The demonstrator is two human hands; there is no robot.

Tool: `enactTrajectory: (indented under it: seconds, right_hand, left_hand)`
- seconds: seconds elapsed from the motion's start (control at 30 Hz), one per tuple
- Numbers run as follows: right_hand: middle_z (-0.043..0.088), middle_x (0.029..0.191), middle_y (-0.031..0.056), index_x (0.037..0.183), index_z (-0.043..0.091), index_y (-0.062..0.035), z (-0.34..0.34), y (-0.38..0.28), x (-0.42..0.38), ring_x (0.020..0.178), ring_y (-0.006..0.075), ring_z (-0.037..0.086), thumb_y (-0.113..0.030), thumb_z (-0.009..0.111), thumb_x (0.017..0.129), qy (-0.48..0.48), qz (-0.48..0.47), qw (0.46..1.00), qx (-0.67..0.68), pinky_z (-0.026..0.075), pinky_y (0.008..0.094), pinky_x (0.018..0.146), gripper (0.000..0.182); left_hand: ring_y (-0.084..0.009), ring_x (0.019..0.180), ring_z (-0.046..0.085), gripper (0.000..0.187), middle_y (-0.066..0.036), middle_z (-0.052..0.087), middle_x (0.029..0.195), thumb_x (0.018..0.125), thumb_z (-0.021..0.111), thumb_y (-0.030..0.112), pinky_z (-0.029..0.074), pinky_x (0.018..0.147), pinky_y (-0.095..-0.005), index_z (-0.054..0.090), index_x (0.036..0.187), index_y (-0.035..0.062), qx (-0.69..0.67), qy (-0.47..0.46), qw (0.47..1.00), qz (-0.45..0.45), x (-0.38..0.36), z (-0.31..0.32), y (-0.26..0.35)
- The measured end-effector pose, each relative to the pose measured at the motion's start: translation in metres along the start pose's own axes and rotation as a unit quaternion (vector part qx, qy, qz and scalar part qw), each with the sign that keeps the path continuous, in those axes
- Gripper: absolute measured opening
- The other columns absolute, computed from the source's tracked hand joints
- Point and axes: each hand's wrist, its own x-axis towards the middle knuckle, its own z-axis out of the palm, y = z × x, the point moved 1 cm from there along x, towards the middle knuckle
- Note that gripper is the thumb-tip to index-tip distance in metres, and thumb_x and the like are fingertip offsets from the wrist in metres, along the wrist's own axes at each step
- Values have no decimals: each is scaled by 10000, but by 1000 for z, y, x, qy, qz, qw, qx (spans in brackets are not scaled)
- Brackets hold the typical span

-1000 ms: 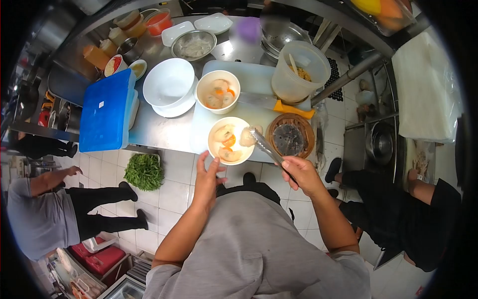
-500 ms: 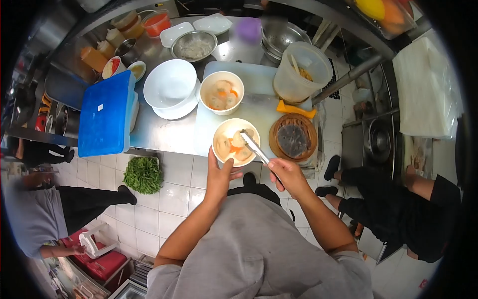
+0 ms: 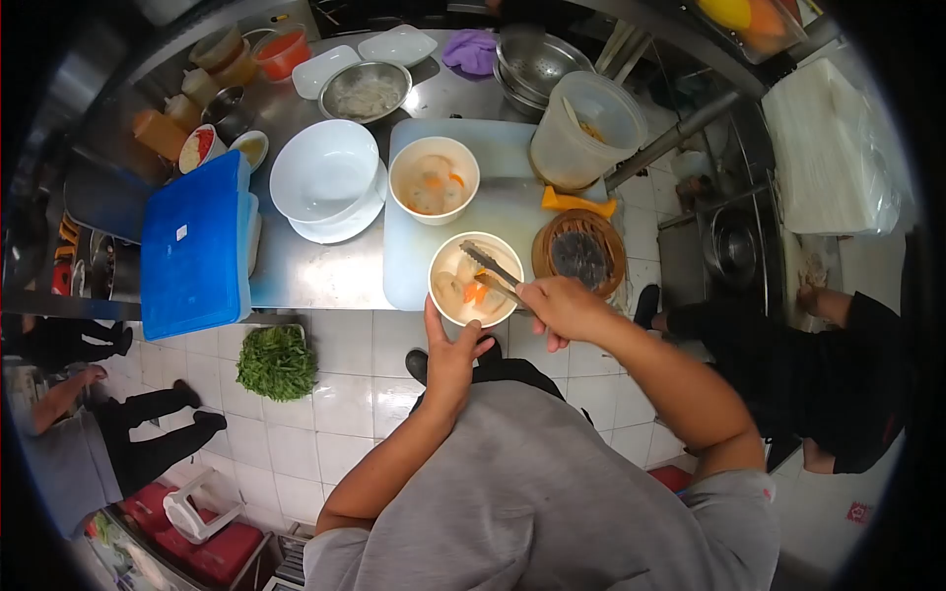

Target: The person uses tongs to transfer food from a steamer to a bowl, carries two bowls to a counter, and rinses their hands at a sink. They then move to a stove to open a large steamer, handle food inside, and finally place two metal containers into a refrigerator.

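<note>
Tongs (image 3: 490, 262), clamped in the right hand (image 3: 567, 312), reach into the near bowl (image 3: 445, 258) at the front edge of the cutting board (image 3: 399, 266); the left hand (image 3: 451, 360), apart from the right, grips that bowl.

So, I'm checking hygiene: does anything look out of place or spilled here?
The leafy greens seem to sit down by the floor tiles, which looks odd for food. I see no spill around the bowl at the left hand.

Single head-worn camera; view forward and steeply down; near, above both hands (image 3: 455, 366)
</note>
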Motion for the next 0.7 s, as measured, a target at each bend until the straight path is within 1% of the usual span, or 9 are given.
enactTrajectory:
  seconds: [0.07, 0.17, 0.2, 0.3, 0.43, 0.53, 0.57, 0.63, 0.7]
  right_hand:
    - [586, 630, 88, 849, 558, 36, -9, -13, -4, 424, 164, 571, -387, 368, 918, -23, 40, 997, -64, 468, 276, 393, 468]
    - [576, 598, 71, 838, 569, 25, -30, -28, -20, 422, 159, 569, -389, 381, 913, -47, 56, 989, -126, 467, 284, 402, 461]
    - [560, 580, 73, 759, 558, 21, -37, -40, -33, 425, 159, 562, -404, 367, 908, -52, 47, 986, -148, 452, 278, 395, 489]
    - [542, 563, 50, 748, 568, 5, -59, -52, -67, 386, 131, 513, -412, 429, 891, -41, 29, 986, -160, 416, 248, 388, 462]
    - [548, 653, 19, 836, 562, -14, -87, -20, -96, 438, 88, 495, -290, 566, 850, 59, -77, 995, 35, 417, 214, 441, 276]
    - [541, 771, 0, 937, 506, -27, -85, 51, -80, 557, 63, 518, -127, 635, 808, 173, -196, 947, 185, 420, 208, 487, 208]
    - [517, 731, -13, 888, 488, -52, -81, 78, -65, 539, 50, 501, -79, 593, 829, 224, -226, 931, 181, 415, 194, 503, 123]
    - [495, 687, -12, 933, 502, -42, -73, 123, -40, 535, 52, 489, -74, 603, 824, 267, -191, 910, 253, 414, 196, 508, 152]
    - [555, 745, 23, 990, 513, -44, -64, 145, -26, 594, 90, 558, -95, 611, 821, 324, -100, 914, 223, 451, 223, 556, 203]
  left_hand:
    - [-183, 986, 547, 725, -124, 330, 1309, 864, 486, 43, 510, 761, -283, 24, 1412, 148, -5, -9, 1000, 12, 1, -4, -4]
    - [-177, 999, 538, 734, -125, 318, 1321, 863, 495, 49, 506, 773, -284, 21, 1416, 142, -15, -13, 1000, 24, 3, -7, -7]
    - [-175, 1004, 534, 737, -126, 314, 1326, 863, 498, 52, 504, 777, -285, 20, 1417, 139, -17, -11, 999, 26, 3, -8, -8]
    - [-172, 964, 557, 738, -142, 384, 1279, 865, 506, 63, 502, 754, -270, 24, 1420, 124, 7, -3, 1000, 30, 4, -12, -9]
    - [-167, 867, 594, 718, -145, 507, 1143, 877, 498, 82, 493, 704, -254, 31, 1420, 113, 17, 1, 1000, 4, 5, -13, 0]
    - [-162, 816, 605, 676, -135, 549, 1085, 893, 483, 111, 485, 690, -260, 57, 1417, 113, 53, 7, 998, 28, 6, -14, 2]
    - [-161, 816, 605, 668, -132, 548, 1088, 895, 485, 120, 484, 690, -261, 67, 1416, 112, 70, 6, 997, 26, 9, -17, 1]
    - [-160, 817, 604, 653, -128, 547, 1094, 899, 487, 138, 481, 689, -263, 87, 1414, 111, 102, 11, 994, 24, 14, -21, 1]
    - [-156, 813, 601, 611, -121, 540, 1107, 902, 491, 167, 475, 678, -257, 152, 1406, 105, 133, 27, 990, 26, 15, -20, 8]
